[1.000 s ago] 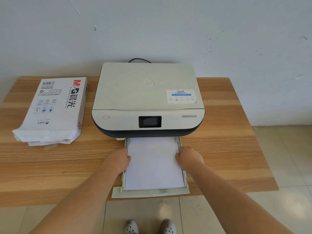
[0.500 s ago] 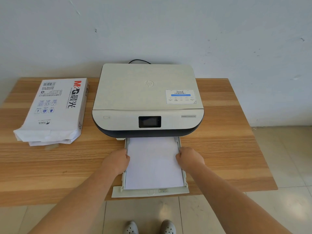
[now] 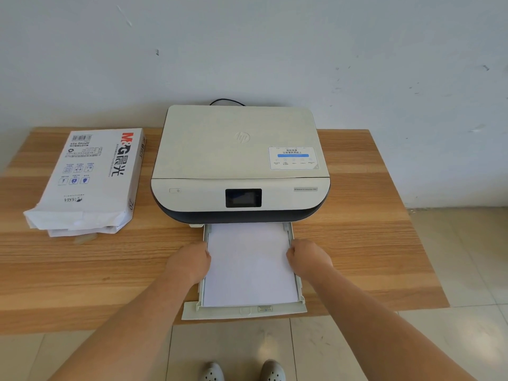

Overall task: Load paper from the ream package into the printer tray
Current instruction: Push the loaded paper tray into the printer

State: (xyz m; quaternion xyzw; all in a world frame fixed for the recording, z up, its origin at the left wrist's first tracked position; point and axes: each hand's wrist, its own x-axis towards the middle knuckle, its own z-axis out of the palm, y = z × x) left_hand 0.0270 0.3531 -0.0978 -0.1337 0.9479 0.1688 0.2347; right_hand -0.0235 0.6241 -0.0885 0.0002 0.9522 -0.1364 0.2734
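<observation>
A white printer stands at the middle of the wooden table, its tray pulled out toward me past the table's front edge. A stack of white paper lies flat in the tray. My left hand is at the stack's left edge and my right hand at its right edge. Both have curled fingers reaching over the tray walls onto the paper's sides; the fingertips are hidden. The opened ream package lies on the table to the left of the printer, its torn end facing me.
A black cable runs behind the printer against the white wall. The table ends at the right over a tiled floor. My two shoes show below the tray.
</observation>
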